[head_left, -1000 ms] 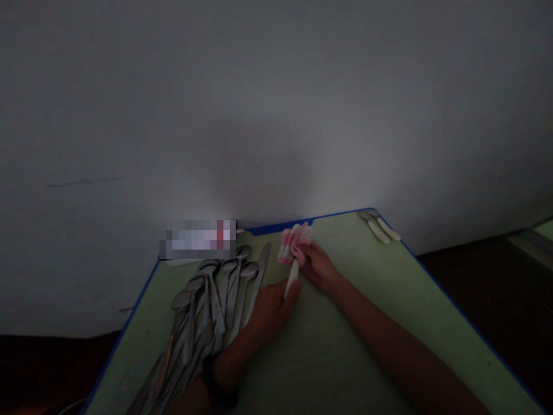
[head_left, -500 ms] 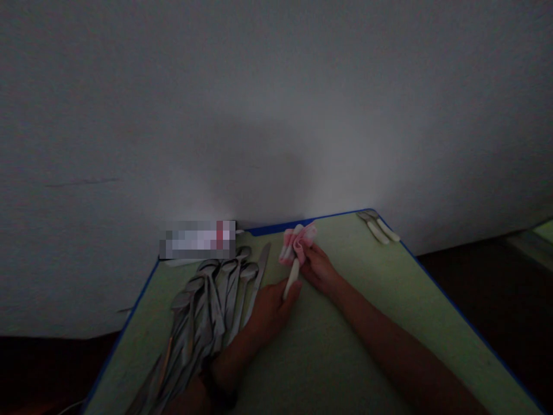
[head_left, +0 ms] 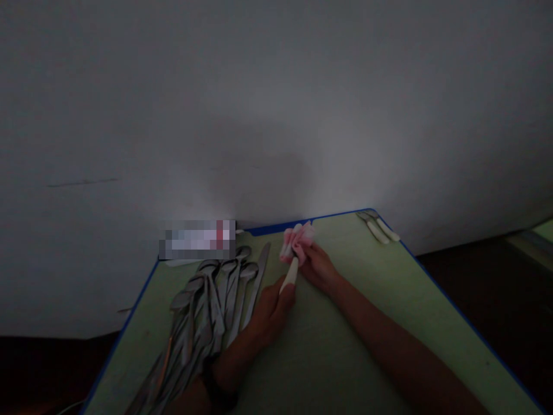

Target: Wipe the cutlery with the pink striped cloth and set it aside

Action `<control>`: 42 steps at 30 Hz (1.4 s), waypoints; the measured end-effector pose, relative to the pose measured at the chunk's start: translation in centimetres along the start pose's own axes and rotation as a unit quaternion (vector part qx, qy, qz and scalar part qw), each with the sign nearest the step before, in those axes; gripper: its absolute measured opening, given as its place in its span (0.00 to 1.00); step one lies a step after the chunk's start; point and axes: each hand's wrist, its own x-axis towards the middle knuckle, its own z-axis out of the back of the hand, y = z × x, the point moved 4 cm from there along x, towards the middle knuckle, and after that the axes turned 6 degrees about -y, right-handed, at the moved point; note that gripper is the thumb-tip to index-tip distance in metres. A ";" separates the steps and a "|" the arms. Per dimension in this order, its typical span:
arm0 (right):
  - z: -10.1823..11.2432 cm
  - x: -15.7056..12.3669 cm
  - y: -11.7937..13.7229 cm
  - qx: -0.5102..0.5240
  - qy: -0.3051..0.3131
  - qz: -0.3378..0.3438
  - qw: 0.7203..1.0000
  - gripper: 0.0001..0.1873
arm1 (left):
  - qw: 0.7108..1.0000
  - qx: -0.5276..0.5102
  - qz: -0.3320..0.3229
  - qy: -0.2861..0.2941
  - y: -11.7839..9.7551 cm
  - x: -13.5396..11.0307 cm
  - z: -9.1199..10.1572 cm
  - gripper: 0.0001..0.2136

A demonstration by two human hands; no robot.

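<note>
My left hand (head_left: 271, 306) is closed around the white handle of a piece of cutlery (head_left: 290, 273). The head of that piece is hidden inside a pink and white cloth (head_left: 297, 241). My right hand (head_left: 318, 268) grips the cloth, its fingers pressed around the covered end. Left of my left hand lies a pile of metal spoons and other cutlery (head_left: 207, 314), partly behind my forearm. A table knife (head_left: 260, 274) rests along the pile's right side. At the far right corner are two white-handled forks (head_left: 377, 226), side by side.
The light green table (head_left: 367, 334) has a blue edge and stands against a grey wall (head_left: 276, 104). A blurred-out rectangular object (head_left: 199, 241) sits at the back left corner. Beyond the table's right side the floor (head_left: 470, 276) is dark.
My left hand has drawn slightly down and left with the handle and turned a little. The cloth has shifted slightly in my right hand. The other cutlery has not moved.
</note>
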 end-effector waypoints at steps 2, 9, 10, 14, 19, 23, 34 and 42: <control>0.1 0.0 0.0 -0.024 0.009 -0.010 1.000 0.06 | 1.000 0.022 0.007 -0.012 0.1 0.0 0.0 0.19; 0.4 0.2 0.1 -0.056 0.034 -0.029 0.997 0.09 | 0.998 0.059 0.031 0.007 0.6 0.1 -0.5 0.20; 0.4 0.2 0.1 -0.052 0.026 -0.023 0.998 0.10 | 0.998 0.062 0.032 0.008 0.6 0.1 -0.5 0.20; 0.2 0.1 0.1 -0.032 -0.003 0.005 0.999 0.12 | 0.997 0.074 0.021 0.028 0.3 0.2 -0.5 0.19; -0.1 -0.2 0.1 -0.007 -0.033 0.025 0.999 0.12 | 0.995 0.073 -0.003 0.061 -0.3 0.0 -0.7 0.18; 0.1 -0.1 0.2 -0.001 -0.037 -0.014 0.999 0.14 | 0.997 0.046 -0.004 0.057 -0.4 0.0 -0.8 0.18; -0.7 -1.8 -0.2 -0.070 0.119 -0.150 0.979 0.12 | 0.999 0.042 0.025 0.006 0.9 0.4 -0.8 0.18; -0.4 -0.8 -0.3 -0.034 0.070 -0.093 0.993 0.10 | 0.996 0.076 0.010 0.042 0.6 0.5 -0.7 0.18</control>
